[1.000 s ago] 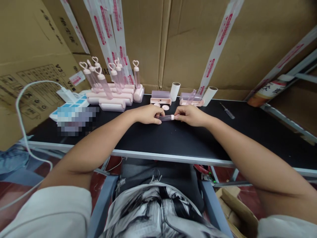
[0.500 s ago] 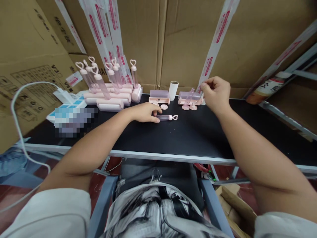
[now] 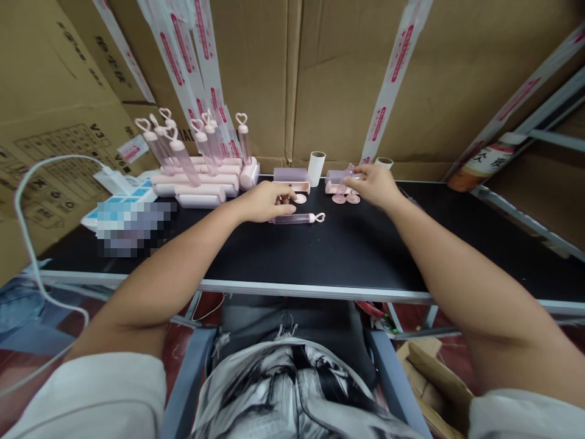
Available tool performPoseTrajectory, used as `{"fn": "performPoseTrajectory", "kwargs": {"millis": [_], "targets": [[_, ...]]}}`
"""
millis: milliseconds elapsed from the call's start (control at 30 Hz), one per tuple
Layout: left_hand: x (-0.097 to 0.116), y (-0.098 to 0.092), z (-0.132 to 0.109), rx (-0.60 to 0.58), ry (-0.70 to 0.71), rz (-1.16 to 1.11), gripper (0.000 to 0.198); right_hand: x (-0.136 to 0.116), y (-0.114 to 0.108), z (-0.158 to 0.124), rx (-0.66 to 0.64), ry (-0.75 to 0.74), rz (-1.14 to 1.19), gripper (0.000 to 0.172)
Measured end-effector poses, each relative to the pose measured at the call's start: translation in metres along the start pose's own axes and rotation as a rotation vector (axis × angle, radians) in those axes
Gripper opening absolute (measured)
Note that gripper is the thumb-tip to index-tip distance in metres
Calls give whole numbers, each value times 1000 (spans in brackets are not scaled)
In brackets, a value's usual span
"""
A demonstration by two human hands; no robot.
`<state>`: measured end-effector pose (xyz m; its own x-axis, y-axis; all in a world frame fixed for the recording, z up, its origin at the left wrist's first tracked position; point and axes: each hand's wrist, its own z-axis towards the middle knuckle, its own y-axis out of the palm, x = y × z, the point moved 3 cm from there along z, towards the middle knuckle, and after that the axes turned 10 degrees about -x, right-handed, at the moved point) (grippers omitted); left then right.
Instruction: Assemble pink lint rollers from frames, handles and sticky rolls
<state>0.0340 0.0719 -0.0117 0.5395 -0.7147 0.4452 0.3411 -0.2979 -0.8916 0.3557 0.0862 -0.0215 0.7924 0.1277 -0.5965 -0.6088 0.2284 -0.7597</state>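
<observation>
A clear pink tube with a heart-shaped cap [image 3: 299, 218] lies on the black table [image 3: 320, 256]. My left hand [image 3: 265, 201] rests at the tube's left end, fingers curled down onto it. My right hand [image 3: 375, 184] reaches to the back of the table, where its fingertips pinch a second small clear pink tube [image 3: 342, 185] beside a lilac-and-pink case [image 3: 336, 177]. Two round pink discs [image 3: 346, 199] lie just under that hand. Another pink disc [image 3: 300, 198] sits by my left thumb.
Stacked pink cases [image 3: 201, 189] with several upright heart-topped tubes [image 3: 183, 155] fill the back left. A lilac case [image 3: 291, 177], two white paper rolls [image 3: 316, 167] [image 3: 384, 162], a power strip [image 3: 114, 204] with a white cable and a lying bottle [image 3: 484, 164] stand about. Taped cardboard boxes [image 3: 342, 73] wall the back.
My right hand let go of the tube's heart cap, rose to the back and came down onto the pink parts there. My left hand stayed at the lying tube.
</observation>
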Motion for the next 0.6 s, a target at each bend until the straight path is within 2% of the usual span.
{"fn": "performPoseTrajectory", "kwargs": {"millis": [100,167,267,333,433,533,600], "targets": [[-1,0,0,49,17,13,38,-1,7,0,26,7,82,27],[-2,0,0,65,28,34,37,-3,4,0,115,-27,186,19],[-1,0,1,156,93,92,46,-12,-6,-7,206,-74,521,25],[5,1,0,276,194,194,57,-26,-6,-17,91,-53,785,38],[24,10,1,379,397,400,61,-58,12,-43,-290,12,1008,51],[47,24,4,381,557,535,48,-86,36,-69,-585,39,1054,55],[56,29,5,392,596,578,35,-90,41,-74,-616,-28,976,53]]}}
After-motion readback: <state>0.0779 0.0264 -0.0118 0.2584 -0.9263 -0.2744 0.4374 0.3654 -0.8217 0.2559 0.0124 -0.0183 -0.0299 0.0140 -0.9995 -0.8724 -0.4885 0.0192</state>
